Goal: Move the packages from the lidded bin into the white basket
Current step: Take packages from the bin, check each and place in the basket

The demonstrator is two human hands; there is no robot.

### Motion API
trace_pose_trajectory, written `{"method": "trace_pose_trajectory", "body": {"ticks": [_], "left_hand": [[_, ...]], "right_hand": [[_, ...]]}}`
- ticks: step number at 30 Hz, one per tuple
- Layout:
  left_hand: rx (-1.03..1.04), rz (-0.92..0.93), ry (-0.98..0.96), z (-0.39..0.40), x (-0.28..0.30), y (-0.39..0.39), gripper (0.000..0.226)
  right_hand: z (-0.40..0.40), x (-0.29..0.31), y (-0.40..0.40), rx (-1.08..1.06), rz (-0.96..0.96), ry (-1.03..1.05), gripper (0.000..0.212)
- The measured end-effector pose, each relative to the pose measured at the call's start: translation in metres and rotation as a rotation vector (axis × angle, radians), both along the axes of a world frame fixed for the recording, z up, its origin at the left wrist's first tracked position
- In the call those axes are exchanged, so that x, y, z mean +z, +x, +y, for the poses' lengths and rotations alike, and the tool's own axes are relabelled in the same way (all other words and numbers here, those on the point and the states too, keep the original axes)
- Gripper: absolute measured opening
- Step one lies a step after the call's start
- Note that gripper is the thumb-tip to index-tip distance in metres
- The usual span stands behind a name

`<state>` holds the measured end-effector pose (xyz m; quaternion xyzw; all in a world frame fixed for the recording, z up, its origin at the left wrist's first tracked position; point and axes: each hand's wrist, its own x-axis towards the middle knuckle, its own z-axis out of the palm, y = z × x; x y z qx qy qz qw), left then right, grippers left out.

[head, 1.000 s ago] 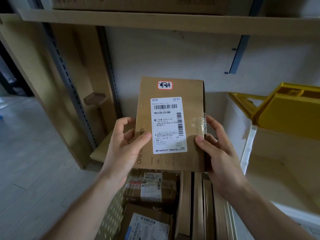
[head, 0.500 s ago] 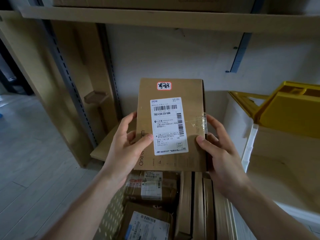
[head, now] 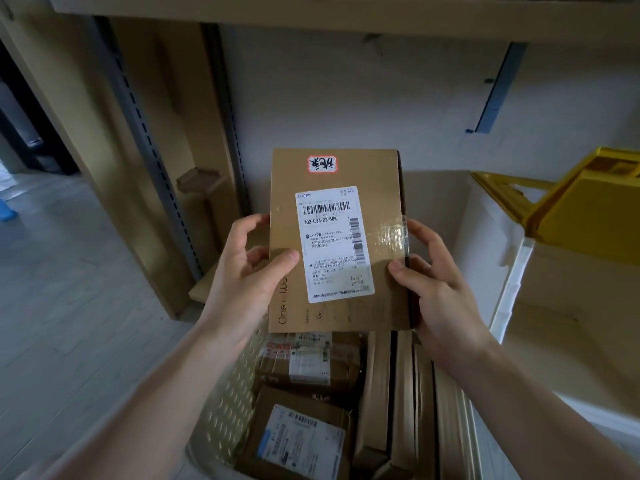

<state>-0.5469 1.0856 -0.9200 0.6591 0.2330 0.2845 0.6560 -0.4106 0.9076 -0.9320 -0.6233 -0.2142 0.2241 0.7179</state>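
Observation:
I hold a flat brown cardboard package (head: 381,188) upright with both hands, its white shipping label facing me. My left hand (head: 249,271) grips its left edge, thumb on the front. My right hand (head: 436,289) grips its right edge by the clear tape, thumb on the front. The package hangs above the white basket (head: 221,420), whose perforated wall shows at the bottom. Several cardboard packages (head: 301,441) lie and stand inside the basket. The white lidded bin (head: 509,271) stands at the right, its yellow lid (head: 588,216) raised.
A wooden shelf board (head: 311,12) runs overhead, with a grey slotted metal upright (head: 145,143) at the left. A white wall is behind the package. Pale floor (head: 69,306) lies at the left.
The package and both hands have dropped a little in the view and sit slightly closer to the basket. The grip of both hands is unchanged.

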Motion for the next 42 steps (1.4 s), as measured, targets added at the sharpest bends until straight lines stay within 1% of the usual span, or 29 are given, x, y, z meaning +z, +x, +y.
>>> {"method": "trace_pose_trajectory", "body": {"ticks": [3, 5, 10, 12, 13, 16, 17, 19, 20, 22, 26, 28, 30, 34, 36, 40, 42], "left_hand": [[0.078, 0.035, -0.010, 0.012, -0.004, -0.002, 0.034], [0.102, 0.025, -0.004, 0.019, -0.007, -0.003, 0.039], [0.200, 0.030, 0.018, 0.038, -0.007, -0.013, 0.063], [0.214, 0.108, 0.086, 0.045, -0.006, -0.021, 0.061], [0.201, 0.168, 0.153, 0.048, -0.006, -0.025, 0.055], [0.106, 0.337, 0.335, 0.058, -0.016, -0.036, 0.034], [0.073, 0.390, 0.365, 0.060, -0.019, -0.040, 0.036], [0.019, 0.505, 0.435, 0.063, -0.025, -0.046, 0.054], [-0.011, 0.566, 0.481, 0.065, -0.028, -0.049, 0.060], [-0.098, 0.691, 0.560, 0.067, -0.037, -0.053, 0.054], [-0.328, 0.953, 0.604, 0.066, -0.051, -0.058, 0.036], [-0.371, 1.005, 0.635, 0.066, -0.056, -0.057, 0.036], [-0.409, 1.056, 0.658, 0.065, -0.058, -0.056, 0.028], [-0.492, 1.227, 0.738, 0.066, -0.069, -0.051, 0.025], [-0.528, 1.281, 0.711, 0.068, -0.071, -0.047, 0.023], [-0.674, 1.352, 0.495, 0.071, -0.070, -0.047, 0.026], [-0.713, 1.402, 0.488, 0.068, -0.073, -0.048, 0.030]], "right_hand": [[0.001, -0.006, -0.002, 0.038, -0.038, -0.073, 0.050], [0.003, -0.010, -0.005, 0.069, -0.067, -0.120, 0.049], [0.010, -0.032, -0.012, 0.213, -0.102, -0.280, 0.048], [0.017, -0.047, -0.013, 0.246, -0.131, -0.347, 0.045], [0.021, -0.054, -0.015, 0.258, -0.153, -0.386, 0.042], [0.033, -0.077, -0.016, 0.292, -0.193, -0.472, 0.039], [0.036, -0.082, -0.015, 0.313, -0.185, -0.501, 0.042], [0.039, -0.085, -0.014, 0.355, -0.165, -0.573, 0.055], [0.040, -0.088, -0.013, 0.372, -0.164, -0.616, 0.060], [0.041, -0.093, -0.011, 0.423, -0.171, -0.701, 0.063], [0.046, -0.099, -0.014, 0.525, -0.239, -0.852, 0.067], [0.049, -0.102, -0.018, 0.542, -0.245, -0.892, 0.066], [0.052, -0.105, -0.020, 0.561, -0.239, -0.917, 0.069], [0.057, -0.112, -0.024, 0.575, -0.286, -0.961, 0.067], [0.059, -0.114, -0.025, 0.577, -0.315, -0.970, 0.065], [0.060, -0.118, -0.027, 0.632, -0.336, -0.982, 0.060], [0.062, -0.121, -0.027, 0.656, -0.349, -0.988, 0.056]]}}
